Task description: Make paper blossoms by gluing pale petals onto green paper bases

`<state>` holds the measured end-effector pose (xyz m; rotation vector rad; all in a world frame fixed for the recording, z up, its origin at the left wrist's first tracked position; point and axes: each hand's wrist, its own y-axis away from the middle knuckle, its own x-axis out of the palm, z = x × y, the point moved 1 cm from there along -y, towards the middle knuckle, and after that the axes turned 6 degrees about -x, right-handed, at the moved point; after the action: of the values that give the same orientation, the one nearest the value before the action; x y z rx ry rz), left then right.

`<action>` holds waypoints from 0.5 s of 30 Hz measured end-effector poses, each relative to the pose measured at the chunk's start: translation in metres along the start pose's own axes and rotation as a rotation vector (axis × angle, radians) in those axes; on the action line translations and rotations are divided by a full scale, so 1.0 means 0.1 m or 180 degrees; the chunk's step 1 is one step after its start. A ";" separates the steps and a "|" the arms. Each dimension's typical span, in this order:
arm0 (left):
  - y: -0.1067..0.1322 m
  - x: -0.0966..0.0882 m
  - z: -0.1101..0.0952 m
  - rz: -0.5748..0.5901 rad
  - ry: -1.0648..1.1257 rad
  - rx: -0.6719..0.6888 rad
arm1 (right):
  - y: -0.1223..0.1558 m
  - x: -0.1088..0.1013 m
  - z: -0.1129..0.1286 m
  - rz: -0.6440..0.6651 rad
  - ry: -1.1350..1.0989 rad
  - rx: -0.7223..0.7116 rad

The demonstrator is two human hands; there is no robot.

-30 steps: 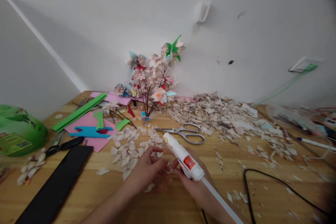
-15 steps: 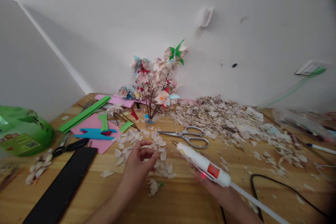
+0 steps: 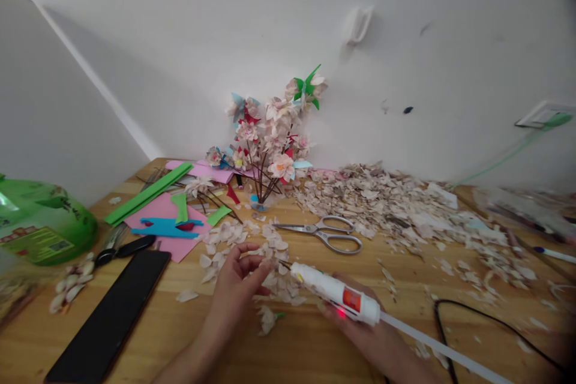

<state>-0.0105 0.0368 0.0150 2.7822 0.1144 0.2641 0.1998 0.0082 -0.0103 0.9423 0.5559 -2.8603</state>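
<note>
My right hand is wrapped round a white hot glue gun with an orange panel, a lit red light and a long glue stick out of its back. The gun's dark nozzle points left, close to the fingertips of my left hand. My left thumb and fingers are pinched on what looks like a pale petal, hard to tell from the loose petals behind. Just below lies a small pale flower with a green tip. Silver scissors rest beyond the gun.
Paper-petal flowers stand against the wall. A heap of dry scraps spreads at the back right. On the left are coloured paper, a black phone, a dark-handled tool and a green bottle. A black cord curves at the right.
My right hand has brought the glue gun left and slightly down, so its nozzle is now near my left fingertips. My left hand stays pinched in about the same place. The view has shifted slightly.
</note>
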 end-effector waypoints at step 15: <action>0.02 0.02 -0.01 -0.0032 0.0117 -0.0098 | 0.00 -0.02 0.05 -0.0058 0.0000 0.0007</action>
<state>-0.0084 0.0359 0.0169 2.7464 0.1320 0.3118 0.1987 0.0067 -0.0051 0.9425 0.5644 -2.8775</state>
